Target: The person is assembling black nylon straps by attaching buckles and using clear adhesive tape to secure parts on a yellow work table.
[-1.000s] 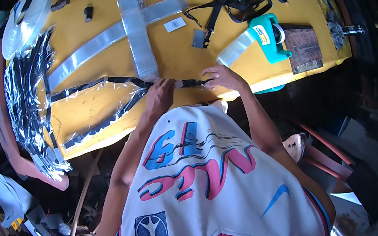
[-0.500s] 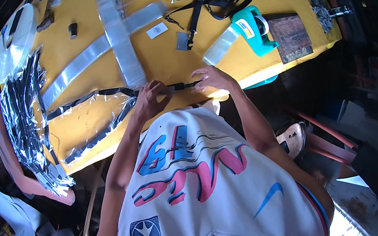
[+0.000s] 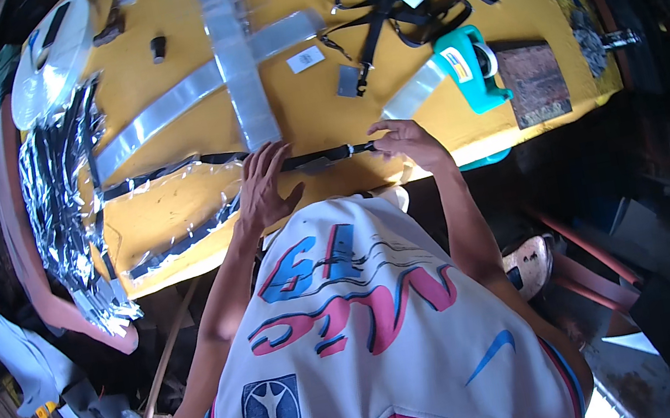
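Shiny-wrapped blk bundle [image 3: 68, 205] is lying on yellow bench [image 3: 138, 91], well L of L hand [image 3: 265, 185]. L hand is resting over blk strap [image 3: 322, 158], fingers spread & open. Strap is running straight btwn hands, which are sitting apart. R hand [image 3: 408, 143] is pinching strap's R end. Teal tape dispenser [image 3: 463, 72] is sitting just beyond R hand, brown board [image 3: 534, 83] lying farther R.
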{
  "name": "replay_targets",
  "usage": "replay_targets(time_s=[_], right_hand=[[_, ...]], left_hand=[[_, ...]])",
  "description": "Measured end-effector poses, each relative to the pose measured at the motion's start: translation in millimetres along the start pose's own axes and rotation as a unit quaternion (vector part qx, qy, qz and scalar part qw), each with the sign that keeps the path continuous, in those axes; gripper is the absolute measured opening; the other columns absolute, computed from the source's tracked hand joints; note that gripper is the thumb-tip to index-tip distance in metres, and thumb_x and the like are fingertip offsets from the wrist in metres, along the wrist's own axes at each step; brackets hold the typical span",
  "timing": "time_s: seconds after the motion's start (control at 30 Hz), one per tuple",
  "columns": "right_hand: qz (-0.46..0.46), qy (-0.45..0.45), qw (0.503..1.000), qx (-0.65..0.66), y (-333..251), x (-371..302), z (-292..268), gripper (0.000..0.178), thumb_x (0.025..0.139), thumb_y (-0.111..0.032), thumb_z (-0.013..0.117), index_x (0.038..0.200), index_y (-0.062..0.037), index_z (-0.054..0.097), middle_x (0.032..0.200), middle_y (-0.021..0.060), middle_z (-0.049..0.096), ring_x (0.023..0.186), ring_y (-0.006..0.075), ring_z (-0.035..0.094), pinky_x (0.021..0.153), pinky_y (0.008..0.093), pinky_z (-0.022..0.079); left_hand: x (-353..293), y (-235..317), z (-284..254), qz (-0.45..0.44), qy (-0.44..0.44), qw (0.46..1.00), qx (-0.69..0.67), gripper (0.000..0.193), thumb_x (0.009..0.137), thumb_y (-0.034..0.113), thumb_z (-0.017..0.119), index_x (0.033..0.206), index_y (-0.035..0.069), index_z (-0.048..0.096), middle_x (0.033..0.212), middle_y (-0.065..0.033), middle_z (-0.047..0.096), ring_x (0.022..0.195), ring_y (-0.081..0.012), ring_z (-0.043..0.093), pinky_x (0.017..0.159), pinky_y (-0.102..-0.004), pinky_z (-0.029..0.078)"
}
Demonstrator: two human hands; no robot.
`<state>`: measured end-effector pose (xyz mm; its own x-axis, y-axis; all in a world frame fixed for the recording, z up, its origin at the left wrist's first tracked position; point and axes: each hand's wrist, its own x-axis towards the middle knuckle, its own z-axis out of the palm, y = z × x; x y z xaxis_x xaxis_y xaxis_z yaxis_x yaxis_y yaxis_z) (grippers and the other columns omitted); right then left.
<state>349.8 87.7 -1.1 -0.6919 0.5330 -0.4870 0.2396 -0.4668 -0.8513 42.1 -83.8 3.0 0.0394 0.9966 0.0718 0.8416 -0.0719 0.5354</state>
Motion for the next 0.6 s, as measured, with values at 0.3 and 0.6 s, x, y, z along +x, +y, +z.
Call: replay_targets(time_s=[0.3, 0.6], right_hand=[[-0.025, -0.005, 0.997, 0.071, -49.0, -13.3, 36.6, 0.018, 0.095, -0.011, 0.067, 0.107, 0.002, 0.067, 0.086, 0.0101, 0.072, 0.069, 0.0112, 0.064, 0.065, 0.0221, 0.05], [-0.04, 0.08, 0.96, 0.266, -53.0, -9.1, 38.0, 0.015, 0.092, -0.004, 0.069, 0.104, 0.004, 0.066, 0.091, 0.0127, 0.071, 0.073, 0.0117, 0.064, 0.065, 0.0217, 0.051]], left_hand=[[-26.8, -44.3, 6.2, -0.078, 0.016, 0.989, 0.124, 0.075, 0.082, 0.028, 0.07, 0.149, 0.013, 0.041, 0.155, -0.0123, 0.04, 0.146, -0.0299, 0.032, 0.119, -0.0521, 0.021], [-3.6, -49.2, -53.7, -0.098, -0.193, 0.975, -0.053, 0.031, 0.095, 0.035, 0.063, 0.112, 0.01, 0.072, 0.102, -0.0131, 0.073, 0.088, -0.0319, 0.069, 0.078, -0.0404, 0.053]])
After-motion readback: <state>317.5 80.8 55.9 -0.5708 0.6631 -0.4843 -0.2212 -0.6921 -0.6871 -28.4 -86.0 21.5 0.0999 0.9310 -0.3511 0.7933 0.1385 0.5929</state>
